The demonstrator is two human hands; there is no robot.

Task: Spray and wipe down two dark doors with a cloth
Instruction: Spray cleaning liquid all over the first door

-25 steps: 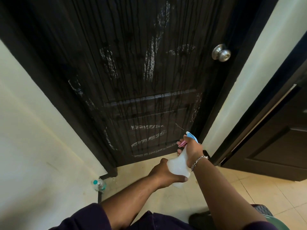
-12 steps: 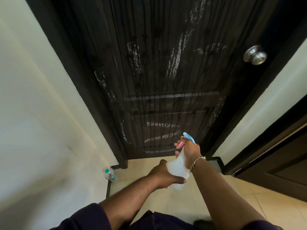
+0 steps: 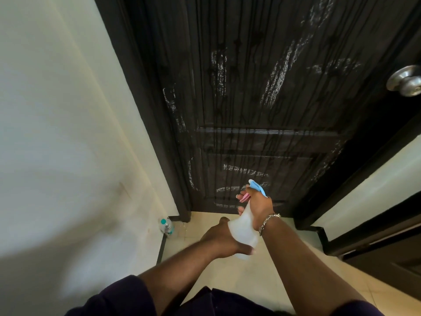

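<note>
The view has swung left since before, so the silver round knob (image 3: 406,80) sits at the right edge. One wet dark wooden door (image 3: 262,99) fills the middle. One see-through plastic spray bottle (image 3: 242,233) is low, near the door's bottom. The left hand (image 3: 219,239) cups its base; the right hand (image 3: 256,205) wraps its neck, fingers (image 3: 241,196) at the pink trigger.

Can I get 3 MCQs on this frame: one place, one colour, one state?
1. Where does the small capped bottle stand?
A. on the floor against the wall
B. on the door knob
C. in the left hand

2. What colour is the spray bottle's nozzle?
A. green
B. blue
C. black

3. What is the right hand doing?
A. hanging idle
B. pressing flat on the door
C. gripping the sprayer neck

Key: A, it stands by the wall base left of the door. B, blue head above a pink trigger. C, fingers curl round it while the left hand holds the body.
</note>
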